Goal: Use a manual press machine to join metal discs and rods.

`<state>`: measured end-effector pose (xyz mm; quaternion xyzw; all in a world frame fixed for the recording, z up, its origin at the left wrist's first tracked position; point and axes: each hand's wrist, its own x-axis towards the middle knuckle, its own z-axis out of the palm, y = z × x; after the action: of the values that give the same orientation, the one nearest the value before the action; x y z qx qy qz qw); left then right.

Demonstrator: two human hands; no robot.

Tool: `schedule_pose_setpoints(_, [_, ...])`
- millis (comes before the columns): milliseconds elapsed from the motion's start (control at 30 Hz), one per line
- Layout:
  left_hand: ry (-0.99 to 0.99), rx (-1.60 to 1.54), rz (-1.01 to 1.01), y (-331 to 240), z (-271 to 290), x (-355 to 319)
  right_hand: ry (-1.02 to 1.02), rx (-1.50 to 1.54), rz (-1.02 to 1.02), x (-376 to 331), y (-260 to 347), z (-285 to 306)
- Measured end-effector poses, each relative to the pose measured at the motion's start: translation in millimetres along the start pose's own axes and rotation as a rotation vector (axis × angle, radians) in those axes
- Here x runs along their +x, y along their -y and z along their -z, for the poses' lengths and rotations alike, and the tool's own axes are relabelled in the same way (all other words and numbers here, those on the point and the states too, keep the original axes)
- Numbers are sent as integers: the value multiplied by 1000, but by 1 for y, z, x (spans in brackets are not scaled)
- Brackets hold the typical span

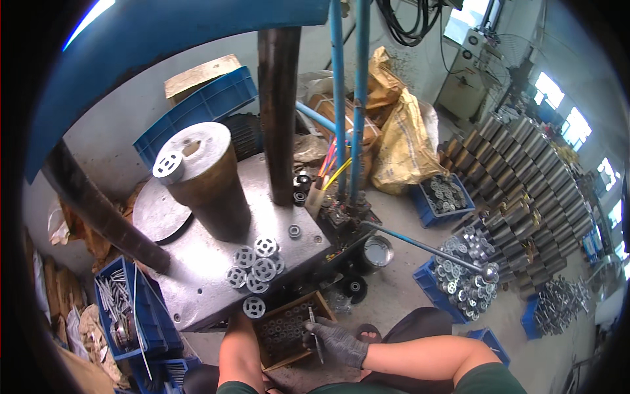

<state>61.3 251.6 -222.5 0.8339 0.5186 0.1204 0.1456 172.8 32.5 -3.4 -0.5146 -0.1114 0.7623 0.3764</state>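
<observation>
My right hand (336, 343), in a dark grey glove, is closed around a slim metal rod (319, 348). It is over the right side of a wooden box (289, 362) holding several small metal rings (279, 331). My left forearm (239, 351) reaches up to the front edge of the metal press table (197, 299), where the hand is hidden. Just above that spot, a round slotted metal disc (254, 306) lies at the table edge; whether the left hand touches it cannot be seen. Several similar slotted discs (264, 269) lie grouped farther back on the table.
A thick steel cylinder (220, 190) stands on the table, with a slotted part (168, 165) at its top. Dark columns (279, 118) flank it. A blue bin (121, 295) of rods is at left. A ball-ended lever (426, 248) extends right toward a blue crate (433, 289) of metal parts.
</observation>
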Motion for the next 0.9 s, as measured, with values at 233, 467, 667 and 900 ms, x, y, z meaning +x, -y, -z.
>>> schedule_pose_setpoints(233, [37,-52,-19,-26,-19,16,-12,3,-23,3,3,7])
schedule_pose_setpoints(467, [89,-43,29,-16,-26,-1,35,0,25,5,3,5])
schedule_pose_setpoints(667, [115,2,81,-4,-16,-24,60,1,36,0,5,3])
schedule_pose_setpoints(900, [118,124,229,43,31,-90,149,-59,30,0,7,13])
